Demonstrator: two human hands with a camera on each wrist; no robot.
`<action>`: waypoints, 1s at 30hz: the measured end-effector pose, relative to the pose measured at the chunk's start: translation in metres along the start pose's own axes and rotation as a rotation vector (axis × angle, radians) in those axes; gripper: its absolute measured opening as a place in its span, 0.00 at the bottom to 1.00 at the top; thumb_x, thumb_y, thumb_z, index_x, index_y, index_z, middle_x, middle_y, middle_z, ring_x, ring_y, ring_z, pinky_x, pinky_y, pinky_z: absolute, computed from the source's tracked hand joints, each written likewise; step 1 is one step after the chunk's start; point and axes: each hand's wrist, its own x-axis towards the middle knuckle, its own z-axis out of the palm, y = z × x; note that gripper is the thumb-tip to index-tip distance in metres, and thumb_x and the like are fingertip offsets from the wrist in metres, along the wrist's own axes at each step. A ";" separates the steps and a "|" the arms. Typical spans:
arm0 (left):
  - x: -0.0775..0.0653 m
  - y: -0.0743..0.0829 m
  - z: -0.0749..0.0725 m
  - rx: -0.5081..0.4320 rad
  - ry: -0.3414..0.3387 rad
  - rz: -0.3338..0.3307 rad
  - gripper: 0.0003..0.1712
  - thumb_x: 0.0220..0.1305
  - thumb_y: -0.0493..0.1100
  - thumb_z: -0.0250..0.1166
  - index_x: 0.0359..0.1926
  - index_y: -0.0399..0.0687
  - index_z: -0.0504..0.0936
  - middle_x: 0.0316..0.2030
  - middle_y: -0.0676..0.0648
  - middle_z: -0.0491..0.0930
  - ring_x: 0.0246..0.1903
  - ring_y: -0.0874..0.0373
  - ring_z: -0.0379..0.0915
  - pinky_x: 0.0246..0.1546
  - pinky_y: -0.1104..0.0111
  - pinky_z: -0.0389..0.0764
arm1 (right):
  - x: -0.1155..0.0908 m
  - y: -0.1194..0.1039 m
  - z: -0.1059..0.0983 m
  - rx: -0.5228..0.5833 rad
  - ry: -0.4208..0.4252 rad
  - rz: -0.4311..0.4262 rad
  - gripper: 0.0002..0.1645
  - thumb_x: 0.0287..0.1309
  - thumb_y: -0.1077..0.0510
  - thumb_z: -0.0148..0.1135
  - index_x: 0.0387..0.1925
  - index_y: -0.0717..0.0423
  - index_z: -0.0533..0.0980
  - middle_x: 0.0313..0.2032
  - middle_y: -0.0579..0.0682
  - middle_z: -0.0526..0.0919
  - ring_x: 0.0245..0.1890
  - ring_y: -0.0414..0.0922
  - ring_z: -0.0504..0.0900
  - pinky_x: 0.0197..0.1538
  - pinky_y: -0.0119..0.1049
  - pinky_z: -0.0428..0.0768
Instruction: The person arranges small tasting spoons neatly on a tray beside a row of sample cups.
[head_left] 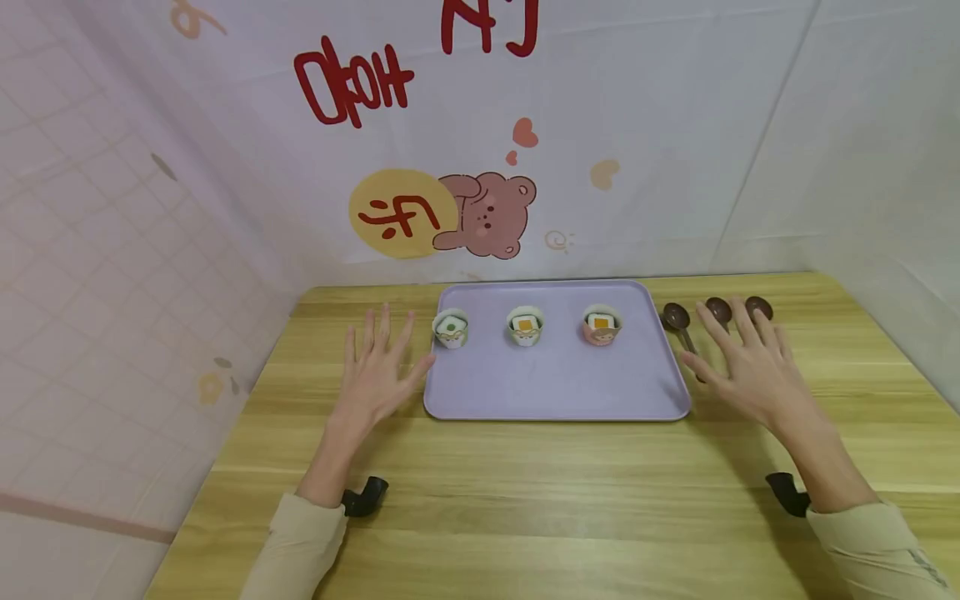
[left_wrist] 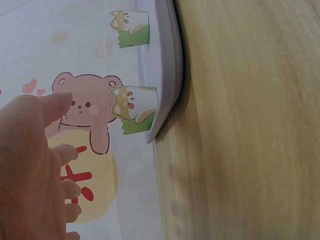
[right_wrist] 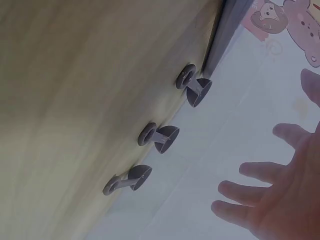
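Note:
My left hand (head_left: 372, 375) is held with fingers spread beside the left end of a lavender tray (head_left: 555, 387), holding nothing. Three small printed cups stand in a row on the tray: a green-and-white dog cup (head_left: 452, 340) near its left edge, a similar middle cup (head_left: 525, 337), and a pinkish cup (head_left: 602, 337) on the right. White pieces show inside them, one with a green centre, two with orange. Fingers spread and nothing held, my right hand (head_left: 761, 375) overlaps brown spoons in the head view. The right wrist view shows three spoons (right_wrist: 166, 139) with ring-ended handles.
The wooden table (head_left: 510, 492) meets a white printed cloth (head_left: 660, 108) with a bear and red lettering behind the tray. Another pale cloth (head_left: 112, 275) hangs at the left. Black curved pieces (head_left: 366, 497) sit by both wrists.

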 end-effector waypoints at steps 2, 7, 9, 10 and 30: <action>0.000 0.000 0.000 -0.005 0.001 0.001 0.46 0.73 0.71 0.44 0.81 0.54 0.46 0.79 0.39 0.31 0.77 0.41 0.23 0.72 0.43 0.25 | 0.001 0.000 0.000 0.015 -0.013 0.010 0.49 0.72 0.36 0.52 0.81 0.41 0.41 0.77 0.70 0.35 0.73 0.77 0.37 0.69 0.73 0.35; 0.000 0.000 0.002 -0.030 0.014 0.003 0.45 0.74 0.69 0.46 0.81 0.52 0.47 0.78 0.34 0.32 0.77 0.37 0.27 0.72 0.44 0.25 | 0.007 0.002 -0.001 0.059 -0.013 0.012 0.48 0.73 0.37 0.52 0.81 0.47 0.42 0.76 0.72 0.37 0.70 0.79 0.43 0.65 0.77 0.45; 0.001 0.001 0.003 -0.039 0.014 0.005 0.45 0.75 0.68 0.46 0.81 0.51 0.47 0.78 0.32 0.34 0.77 0.37 0.28 0.72 0.43 0.25 | 0.008 0.002 -0.001 0.074 -0.002 0.005 0.48 0.73 0.38 0.53 0.81 0.47 0.43 0.75 0.74 0.39 0.68 0.81 0.48 0.63 0.78 0.49; 0.002 0.001 0.004 -0.042 0.013 0.003 0.45 0.75 0.67 0.46 0.81 0.50 0.47 0.78 0.31 0.34 0.77 0.37 0.28 0.72 0.43 0.25 | 0.009 0.002 -0.001 0.079 0.005 0.002 0.48 0.72 0.38 0.53 0.81 0.48 0.43 0.75 0.74 0.41 0.67 0.82 0.50 0.62 0.78 0.51; 0.008 0.004 0.009 -0.200 0.105 0.007 0.40 0.78 0.58 0.50 0.78 0.39 0.54 0.72 0.28 0.57 0.70 0.32 0.56 0.70 0.38 0.51 | 0.018 0.005 0.004 0.158 -0.028 0.053 0.48 0.76 0.41 0.50 0.79 0.61 0.43 0.69 0.79 0.56 0.65 0.78 0.57 0.57 0.77 0.59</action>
